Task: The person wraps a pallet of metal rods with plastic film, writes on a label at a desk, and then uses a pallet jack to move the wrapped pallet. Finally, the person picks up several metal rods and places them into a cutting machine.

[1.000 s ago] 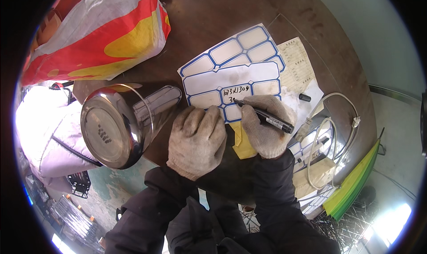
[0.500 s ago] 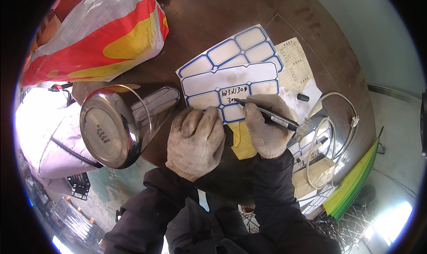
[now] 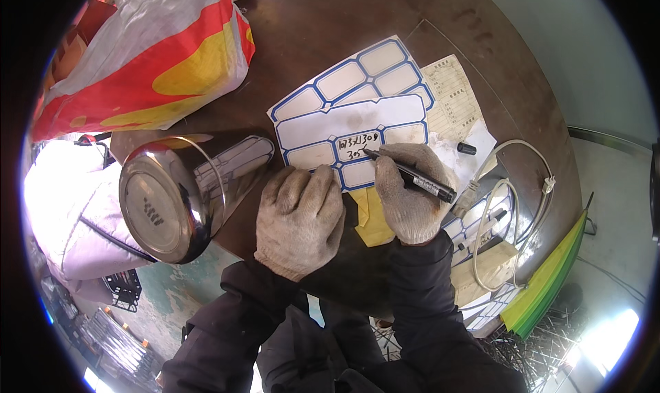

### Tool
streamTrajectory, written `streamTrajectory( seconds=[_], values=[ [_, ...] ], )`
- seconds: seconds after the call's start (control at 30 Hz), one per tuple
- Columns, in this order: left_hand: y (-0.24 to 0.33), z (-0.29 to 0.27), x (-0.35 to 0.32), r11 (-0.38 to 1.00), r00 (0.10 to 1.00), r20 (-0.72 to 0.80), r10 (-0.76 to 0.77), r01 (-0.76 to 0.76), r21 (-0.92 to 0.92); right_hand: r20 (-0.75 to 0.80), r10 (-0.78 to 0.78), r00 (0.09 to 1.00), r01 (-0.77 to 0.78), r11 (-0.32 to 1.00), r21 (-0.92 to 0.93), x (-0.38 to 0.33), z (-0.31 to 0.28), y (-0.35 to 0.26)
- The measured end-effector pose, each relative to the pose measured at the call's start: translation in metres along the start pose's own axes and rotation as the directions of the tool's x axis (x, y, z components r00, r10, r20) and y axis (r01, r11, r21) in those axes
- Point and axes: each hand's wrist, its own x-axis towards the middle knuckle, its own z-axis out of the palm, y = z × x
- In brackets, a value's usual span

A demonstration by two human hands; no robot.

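Clearly our gloved right hand (image 3: 409, 200) pinches the black marker (image 3: 411, 177); if our flat left hand (image 3: 299, 217) slips, the label sheet (image 3: 350, 121) could shift and smear.

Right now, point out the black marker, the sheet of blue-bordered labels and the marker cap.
black marker (image 3: 412, 178), head view, on the barrel just beyond the right hand's fingers.
sheet of blue-bordered labels (image 3: 344, 121), head view, on the large blank label.
marker cap (image 3: 467, 148), head view, on its middle.
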Motion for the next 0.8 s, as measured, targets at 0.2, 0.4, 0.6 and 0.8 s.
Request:
streamTrajectory(
  seconds=[0.2,0.4,0.6,0.8],
  values=[
    [0.0,0.001,0.0,1.0,1.0,-0.004,0.0,0.0,0.012,-0.052,-0.035,0.998,0.037,0.999,0.037,-0.001,-0.002,0.002],
    [-0.001,0.003,-0.003,1.0,0.999,-0.031,0.013,-0.012,0.014,-0.09,0.154,0.984,-0.102,0.898,0.429,-0.004,-0.006,0.003],
    [0.004,-0.002,0.002,1.0,0.997,-0.071,0.026,-0.026,0.013,-0.244,0.081,0.966,0.014,0.93,0.366,0.001,-0.011,-0.005],
    [0.005,-0.001,-0.001,0.999,0.995,-0.096,0.033,-0.033,-0.005,-0.151,-0.352,0.924,0.222,0.814,-0.537,0.026,-0.093,0.005]
  ],
)
